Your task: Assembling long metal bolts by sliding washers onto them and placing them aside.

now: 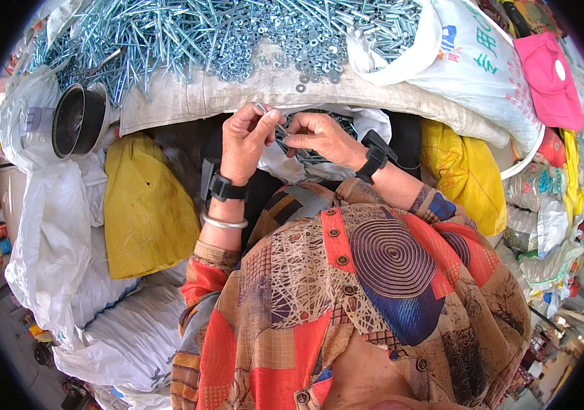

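Between my two hands, at the front edge of the work surface, is a slim silver metal bolt [261, 108]. My left hand [245, 137] pinches it between thumb and fingers, its rounded end sticking up past them. The fingertips of my right hand [322, 137] are closed at the lower end of the same bolt; whether they also hold a small part there is hidden. Right under my hands, a white sack [281, 164] in my lap holds more metal pieces, partly covered by my right hand.
Ahead, a cloth-covered surface [257, 96] bears heaped long bolts [148, 41], nuts and washers [319, 58]. A white sack [391, 72] of metal sleeves lies at right, near a pink cap [550, 78]. A black pan [76, 123] stands left. Yellow sacks [145, 212] flank me.
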The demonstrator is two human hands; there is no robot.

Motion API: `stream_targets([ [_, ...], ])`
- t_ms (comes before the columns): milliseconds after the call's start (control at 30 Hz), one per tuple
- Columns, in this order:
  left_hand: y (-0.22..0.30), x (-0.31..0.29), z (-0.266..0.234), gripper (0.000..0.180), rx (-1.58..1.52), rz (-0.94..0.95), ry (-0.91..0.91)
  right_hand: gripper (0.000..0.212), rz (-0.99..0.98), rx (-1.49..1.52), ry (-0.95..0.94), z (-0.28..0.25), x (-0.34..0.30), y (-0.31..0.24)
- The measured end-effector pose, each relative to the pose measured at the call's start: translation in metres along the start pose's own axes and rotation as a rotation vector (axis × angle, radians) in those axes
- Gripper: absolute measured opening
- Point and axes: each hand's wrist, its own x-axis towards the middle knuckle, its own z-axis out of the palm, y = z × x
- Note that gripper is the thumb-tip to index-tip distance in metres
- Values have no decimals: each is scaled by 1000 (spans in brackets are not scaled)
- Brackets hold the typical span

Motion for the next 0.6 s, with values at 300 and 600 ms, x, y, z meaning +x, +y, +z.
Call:
stream_targets([
  [300,-4,-7,21,27,-38,-24,122,19,5,-260,116,-3,-10,14],
  [600,-29,-15,22,13,87,-103,215,23,-102,-573,185,-1,-13,24],
])
